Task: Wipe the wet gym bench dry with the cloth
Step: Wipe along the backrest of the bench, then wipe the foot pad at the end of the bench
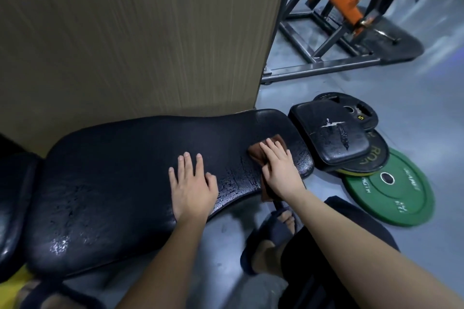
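A long black padded gym bench (130,165) runs left to right across the view, its surface glistening with water droplets near the front edge. My left hand (192,187) lies flat on the pad's middle, fingers spread, holding nothing. My right hand (280,170) presses a brown cloth (258,155) onto the pad near its narrow right end. Part of the cloth hangs over the bench's front edge under my wrist.
A tan wall panel (138,32) stands right behind the bench. A small torn black pad (331,135) and weight plates, one green (391,185), lie on the grey floor to the right. A steel and orange machine frame (334,20) stands at back right. My sandalled foot (271,241) is below the bench.
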